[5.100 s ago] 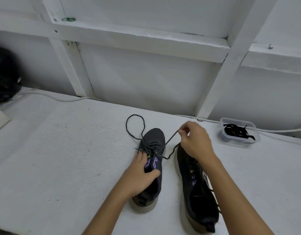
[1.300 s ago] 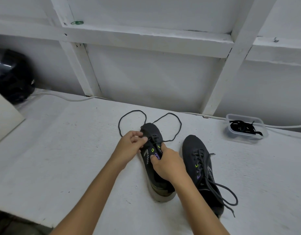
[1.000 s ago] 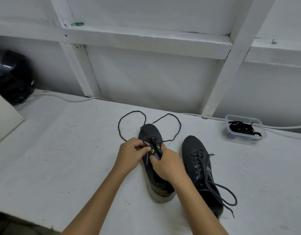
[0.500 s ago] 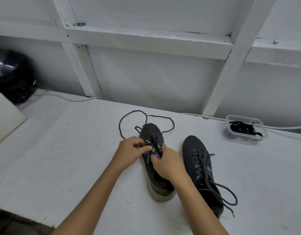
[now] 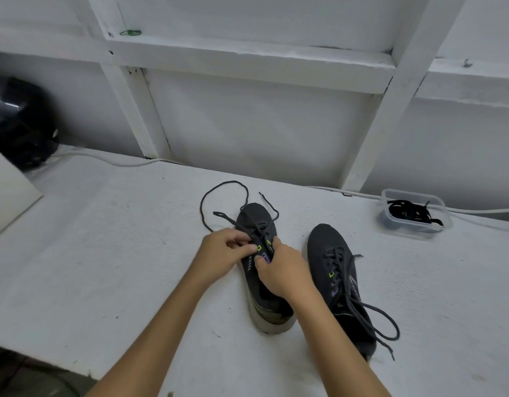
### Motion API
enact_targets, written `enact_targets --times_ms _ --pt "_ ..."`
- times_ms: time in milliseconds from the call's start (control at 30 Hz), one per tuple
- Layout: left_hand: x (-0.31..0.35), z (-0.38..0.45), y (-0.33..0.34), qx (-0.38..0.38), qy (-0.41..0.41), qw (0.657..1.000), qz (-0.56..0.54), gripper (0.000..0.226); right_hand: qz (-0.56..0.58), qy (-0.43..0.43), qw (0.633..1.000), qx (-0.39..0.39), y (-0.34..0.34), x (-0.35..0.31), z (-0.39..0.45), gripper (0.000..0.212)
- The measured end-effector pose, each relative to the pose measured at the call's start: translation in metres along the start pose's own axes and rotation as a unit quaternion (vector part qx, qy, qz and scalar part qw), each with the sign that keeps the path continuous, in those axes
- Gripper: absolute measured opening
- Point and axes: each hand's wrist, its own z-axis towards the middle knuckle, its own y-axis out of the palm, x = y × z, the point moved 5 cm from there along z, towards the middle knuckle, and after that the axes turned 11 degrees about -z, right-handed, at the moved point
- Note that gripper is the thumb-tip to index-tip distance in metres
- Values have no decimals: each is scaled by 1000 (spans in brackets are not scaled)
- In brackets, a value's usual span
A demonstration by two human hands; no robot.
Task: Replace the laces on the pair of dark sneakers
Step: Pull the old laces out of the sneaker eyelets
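Two dark sneakers stand on the white table, toes pointing away from me. My left hand pinches the dark lace at the eyelets on the left side of the left sneaker. My right hand rests on that sneaker's tongue area with its fingers curled at the eyelets, gripping the shoe's upper. The lace's loose ends trail in a loop past the toe. The right sneaker lies beside it, fully laced, its lace ends loose near the heel.
A clear plastic tub holding black laces sits at the back right of the table. A white cable runs along the wall. A black helmet-like object and a pale board are at the far left.
The lace loop on the right of the toe has shrunk as lace was drawn through the eyelets. Both hands stayed at the left sneaker's eyelets.
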Motion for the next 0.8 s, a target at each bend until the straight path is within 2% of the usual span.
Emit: enact_targets --times_ms 67,133,167,233,267,300,367,400,467,533,633,733,800 --pt "5 1 4 38 34 999 0 7 4 -2 1000 1 0 0 0 35" --pt "8 6 -3 101 28 993 -60 10 14 -4 1000 2 -1 0 -1 36" --pt "7 7 -13 157 11 981 -112 8 16 -5 1000 0 0 0 -1 38" --pt "1 5 -34 275 -20 937 -212 8 14 -6 1000 -2 1 0 -1 41" --pt "-3 4 -39 292 -26 929 -228 10 10 -6 1000 -4 1 0 0 42" --pt "-5 4 -38 266 -30 939 -214 12 7 -4 1000 -5 2 0 0 43" --pt "-11 2 -21 138 -35 980 -141 12 4 1 1000 -5 2 0 1 44" --pt "-13 -1 -11 81 -37 990 -109 12 1 1 1000 -3 2 0 2 44" --pt "-15 -5 3 26 -15 995 -95 19 -4 1 1000 0 2 0 2 43" --pt "-10 -5 7 37 28 996 -73 21 -4 1 1000 0 2 0 3 42" --pt "1 -2 2 66 82 994 -38 12 -10 3 1000 -2 3 1 4 46" --pt "8 1 4 34 94 995 -20 18 -5 1 1000 -3 4 1 4 50" --pt "9 3 6 31 84 996 12 13 -3 -3 1000 -1 3 1 4 46"
